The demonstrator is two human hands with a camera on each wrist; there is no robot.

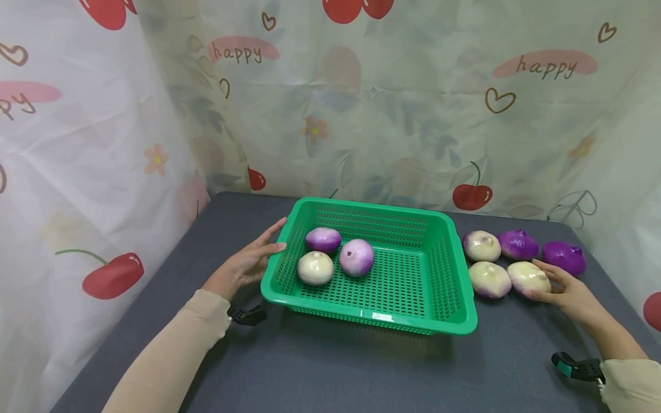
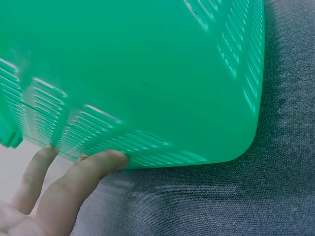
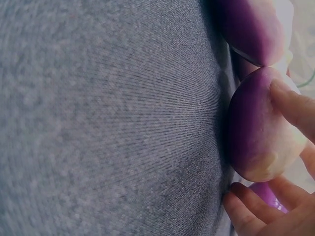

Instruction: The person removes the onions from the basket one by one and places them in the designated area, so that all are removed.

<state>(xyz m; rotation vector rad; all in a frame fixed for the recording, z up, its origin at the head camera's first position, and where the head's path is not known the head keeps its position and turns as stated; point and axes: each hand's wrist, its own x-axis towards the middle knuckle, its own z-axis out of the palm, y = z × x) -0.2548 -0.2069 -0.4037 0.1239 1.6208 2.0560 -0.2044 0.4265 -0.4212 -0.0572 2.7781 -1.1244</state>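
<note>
A green plastic basket [image 1: 449,298] with slotted walls stands mid-table, holding a purple onion [image 1: 323,240], a white onion [image 1: 315,268] and a pale purple onion [image 1: 357,257] at its left end. My left hand [image 1: 242,267] is at the basket's left side, fingers extended; in the left wrist view its fingertips [image 2: 112,158] touch the slotted wall. On the right, my right hand [image 1: 570,292] grips a white onion with a purple tinge [image 1: 529,277], thumb on the near side and fingers at the far side. The right wrist view shows that onion [image 3: 263,128] low over the cloth.
Beside the held onion sit a white onion [image 1: 489,280], another white onion [image 1: 482,246], a purple onion [image 1: 518,245] and a second purple onion [image 1: 564,258]. A dark cloth [image 1: 372,373] covers the table. Printed curtains [image 1: 392,126] hang behind and at the sides.
</note>
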